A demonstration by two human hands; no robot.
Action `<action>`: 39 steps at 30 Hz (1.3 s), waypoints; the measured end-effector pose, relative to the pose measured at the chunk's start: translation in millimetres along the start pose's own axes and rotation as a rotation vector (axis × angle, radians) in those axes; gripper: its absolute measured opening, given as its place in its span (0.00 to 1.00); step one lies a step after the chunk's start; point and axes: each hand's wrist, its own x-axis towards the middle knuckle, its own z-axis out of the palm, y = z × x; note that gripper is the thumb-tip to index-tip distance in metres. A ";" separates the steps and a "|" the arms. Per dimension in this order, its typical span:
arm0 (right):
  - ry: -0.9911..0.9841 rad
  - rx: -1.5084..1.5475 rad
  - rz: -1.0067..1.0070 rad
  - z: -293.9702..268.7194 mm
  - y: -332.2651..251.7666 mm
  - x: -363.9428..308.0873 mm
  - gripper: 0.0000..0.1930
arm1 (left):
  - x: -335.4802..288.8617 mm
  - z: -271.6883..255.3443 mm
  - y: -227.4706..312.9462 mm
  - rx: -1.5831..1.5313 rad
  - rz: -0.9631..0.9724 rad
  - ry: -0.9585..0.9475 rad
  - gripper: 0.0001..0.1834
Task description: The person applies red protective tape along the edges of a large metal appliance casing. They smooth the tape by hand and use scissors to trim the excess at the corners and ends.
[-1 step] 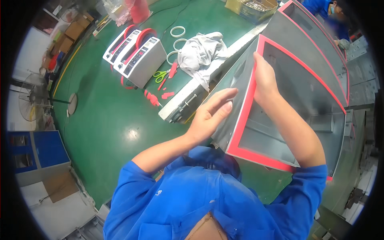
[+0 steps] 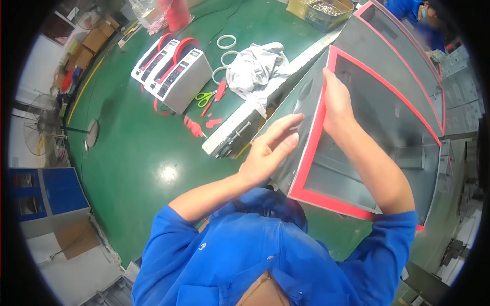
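A large grey metal cabinet (image 2: 367, 148) stands tilted in front of me, its open face edged with red tape (image 2: 312, 148). My right hand (image 2: 337, 102) lies along the upper part of the taped left edge, fingers stretched out and resting on the tape. Some of its fingers are hidden behind the hand. Against the cabinet's outer side panel, or very close to it, is my left hand (image 2: 268, 153), fingers extended and thumb apart. Nothing is seen held in it.
Beyond the left hand, a white beam (image 2: 229, 127) supports a crumpled grey cloth (image 2: 255, 69). Two white tape dispensers (image 2: 178, 79), green-handled scissors (image 2: 204, 97) and tape rings (image 2: 226, 42) are to the left. A second red-edged cabinet (image 2: 393, 66) stands behind; a person in blue (image 2: 408, 7) is far right.
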 end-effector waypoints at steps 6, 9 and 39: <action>0.000 0.010 0.026 2.8 -5.4 -7.5 0.18 | 3.7 13.5 -3.7 -0.079 0.004 -0.048 0.31; 0.063 -0.034 0.020 3.8 -4.5 -6.5 0.20 | 6.4 16.8 -7.2 -0.014 0.027 -0.033 0.33; 0.047 0.053 -0.010 1.1 -12.7 -18.7 0.21 | 64.4 17.2 -9.5 0.115 -0.030 -0.014 0.33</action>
